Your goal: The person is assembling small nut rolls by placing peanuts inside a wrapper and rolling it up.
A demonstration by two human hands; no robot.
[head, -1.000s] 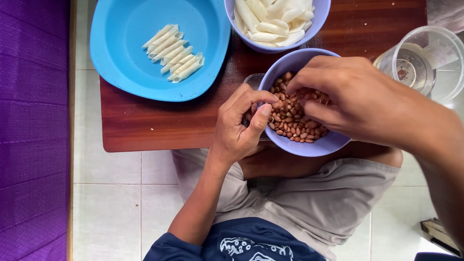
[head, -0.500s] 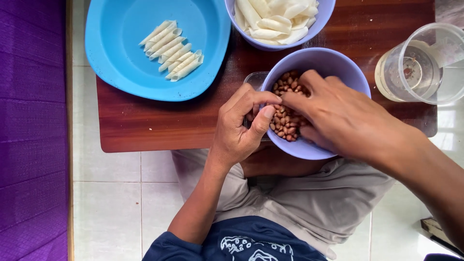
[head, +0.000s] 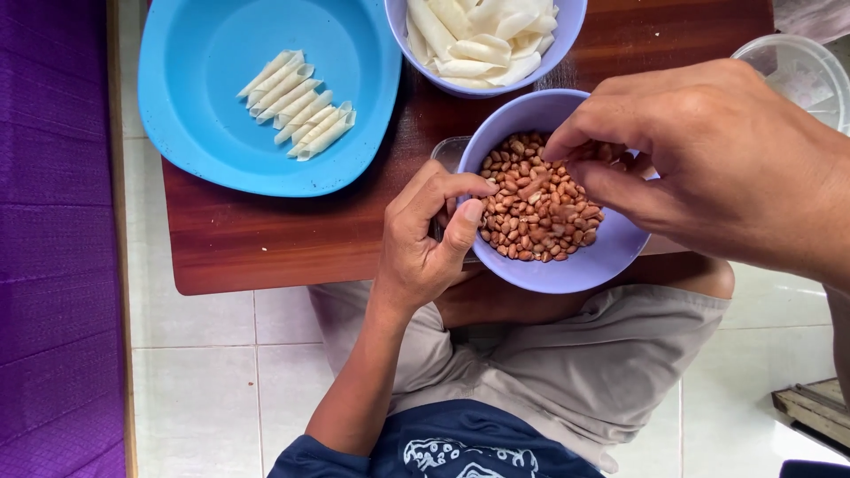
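Head view: the right hand (head: 708, 159) hovers over the lilac bowl of peanuts (head: 549, 190), its thumb and forefinger pinched narrow around a few nuts just above the heap. The left hand (head: 429, 239) curls against the near-left rim of that bowl, thumb on the edge, fingers loosely bent; whether it holds anything cannot be told. The bowl sits at the near edge of the brown wooden worktop (head: 292, 230). Behind the bowl stands a second lilac bowl with pale wrappers (head: 482, 40). Left of the bowl lies a blue plate (head: 195, 106) bearing a row of white rolls (head: 297, 104). To its right, a clear plastic jug (head: 797, 71).
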